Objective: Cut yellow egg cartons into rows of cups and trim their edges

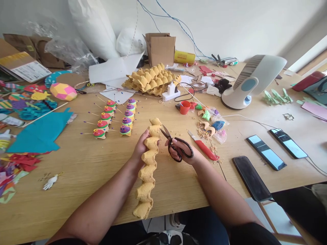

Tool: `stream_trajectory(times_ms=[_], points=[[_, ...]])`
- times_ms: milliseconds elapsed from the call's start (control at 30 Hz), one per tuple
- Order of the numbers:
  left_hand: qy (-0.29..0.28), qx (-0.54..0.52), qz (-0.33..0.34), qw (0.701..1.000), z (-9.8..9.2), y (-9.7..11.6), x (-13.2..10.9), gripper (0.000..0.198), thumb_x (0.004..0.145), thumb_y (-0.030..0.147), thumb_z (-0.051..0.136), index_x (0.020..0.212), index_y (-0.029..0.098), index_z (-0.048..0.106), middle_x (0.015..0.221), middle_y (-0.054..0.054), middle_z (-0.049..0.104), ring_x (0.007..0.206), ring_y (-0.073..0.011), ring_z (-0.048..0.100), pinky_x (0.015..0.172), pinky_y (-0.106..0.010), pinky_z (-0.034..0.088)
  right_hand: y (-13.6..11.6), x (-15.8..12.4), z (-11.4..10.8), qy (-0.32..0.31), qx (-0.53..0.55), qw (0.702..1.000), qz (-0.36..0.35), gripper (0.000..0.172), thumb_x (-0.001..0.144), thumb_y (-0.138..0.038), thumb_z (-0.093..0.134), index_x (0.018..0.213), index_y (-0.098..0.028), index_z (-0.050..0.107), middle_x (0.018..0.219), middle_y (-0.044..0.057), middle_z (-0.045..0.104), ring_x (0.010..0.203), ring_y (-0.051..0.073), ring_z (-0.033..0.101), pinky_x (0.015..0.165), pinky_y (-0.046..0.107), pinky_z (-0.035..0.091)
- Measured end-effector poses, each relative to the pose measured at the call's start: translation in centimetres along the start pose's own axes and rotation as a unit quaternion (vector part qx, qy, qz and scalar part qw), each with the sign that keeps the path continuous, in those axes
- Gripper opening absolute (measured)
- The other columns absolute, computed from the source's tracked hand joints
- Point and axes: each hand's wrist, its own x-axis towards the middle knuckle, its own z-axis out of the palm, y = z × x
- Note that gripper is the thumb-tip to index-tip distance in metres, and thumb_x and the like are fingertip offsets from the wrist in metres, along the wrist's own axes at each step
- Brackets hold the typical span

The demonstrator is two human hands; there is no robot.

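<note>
A long strip of yellow egg carton [148,173] runs from the middle of the table to its front edge. My left hand [141,147] grips the strip by its left side near the far end. In my right hand [176,149] is a pair of black-handled scissors [187,149], its blades parted and their tips close to the strip's far right side. Whether the blades touch the carton, I cannot tell. Beyond my left hand stand two painted egg-carton caterpillars, one red and green [105,116], one purple [128,113], both stuck with blue-tipped pins.
A red-handled knife [206,148] lies right of the scissors, near bags of coloured clay [218,125] and carton crumbs. Phones [251,177] lie at the right. Stacked egg trays [150,80], a power strip [171,93] and a white fan [251,85] stand behind; blue felt [42,131] lies left.
</note>
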Motion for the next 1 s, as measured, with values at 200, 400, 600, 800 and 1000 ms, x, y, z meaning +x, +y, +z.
stream_trajectory(times_ms=[200, 400, 600, 800, 1000], points=[[-0.022, -0.065, 0.015, 0.998, -0.7, -0.3, 0.5, 0.014, 0.099, 0.039, 0.06, 0.106, 0.031, 0.07, 0.072, 0.002, 0.073, 0.054, -0.0147, 0.069, 0.055, -0.024, 0.058, -0.7, -0.3, -0.2, -0.015, 0.0, 0.999, 0.048, 0.05, 0.089, -0.068, 0.059, 0.104, -0.02, 0.056, 0.057, -0.01, 0.042, 0.043, 0.009, 0.035, 0.043, 0.024, 0.025], [-0.024, -0.083, 0.002, 0.996, 0.0, 0.2, 0.3, 0.021, 0.103, 0.036, 0.054, 0.116, 0.028, 0.069, 0.076, 0.0, 0.074, 0.063, -0.014, 0.073, 0.06, -0.023, 0.061, -0.6, -0.1, -0.2, 0.184, -0.274, 0.94, -0.084, 0.042, 0.094, -0.061, 0.055, 0.11, -0.022, 0.06, 0.068, -0.005, 0.051, 0.056, 0.013, 0.045, 0.055, 0.028, 0.035], [-0.052, -0.093, -0.058, 0.993, 0.1, 0.6, 0.3, 0.034, 0.106, 0.039, 0.047, 0.128, 0.022, 0.065, 0.079, -0.004, 0.076, 0.07, -0.0165, 0.077, 0.06, -0.022, 0.063, -0.3, 0.5, -1.3, 0.262, -0.637, 0.716, -0.114, 0.032, 0.092, -0.042, 0.067, 0.119, -0.023, 0.067, 0.089, 0.003, 0.067, 0.077, 0.019, 0.058, 0.067, 0.029, 0.036], [-0.046, -0.106, -0.089, 0.989, -0.1, 0.7, 0.8, 0.042, 0.107, 0.047, 0.041, 0.118, 0.018, 0.068, 0.064, -0.003, 0.068, 0.067, -0.019, 0.076, 0.054, -0.022, 0.062, -0.5, 0.5, -1.5, 0.224, -0.68, 0.69, -0.107, 0.033, 0.095, -0.039, 0.067, 0.125, -0.024, 0.067, 0.095, 0.005, 0.072, 0.082, 0.021, 0.062, 0.068, 0.029, 0.037], [-0.051, -0.112, -0.104, 0.987, 0.2, 0.8, 0.6, 0.044, 0.107, 0.048, 0.039, 0.12, 0.017, 0.067, 0.06, -0.002, 0.061, 0.067, -0.0201, 0.076, 0.052, -0.022, 0.062, -0.1, 0.7, -1.4, 0.208, -0.684, 0.692, -0.098, 0.035, 0.096, -0.039, 0.066, 0.128, -0.024, 0.065, 0.093, 0.004, 0.072, 0.08, 0.021, 0.062, 0.066, 0.029, 0.035]])
